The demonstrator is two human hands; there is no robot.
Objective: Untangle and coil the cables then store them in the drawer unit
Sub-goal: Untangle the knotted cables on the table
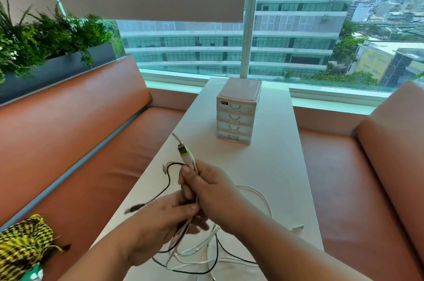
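A tangle of white cables point(202, 248) and black cables point(216, 255) lies on the near end of the white table point(275, 166). My right hand point(211, 191) grips a bundle of these cables, and a white USB plug point(183, 151) with a green tip sticks up out of the fist. Just below it, my left hand point(160, 221) pinches the same bundle; a black cable loop point(169, 179) and a blurred black plug point(135, 208) trail off to the left. The small beige drawer unit point(237, 112) stands farther back on the table, all its drawers closed.
Orange bench seats point(68, 143) flank the narrow table on both sides. A planter with green foliage point(46, 37) sits behind the left bench. A yellow-and-black cloth point(23, 244) lies on the left seat. A window is beyond the table's far end.
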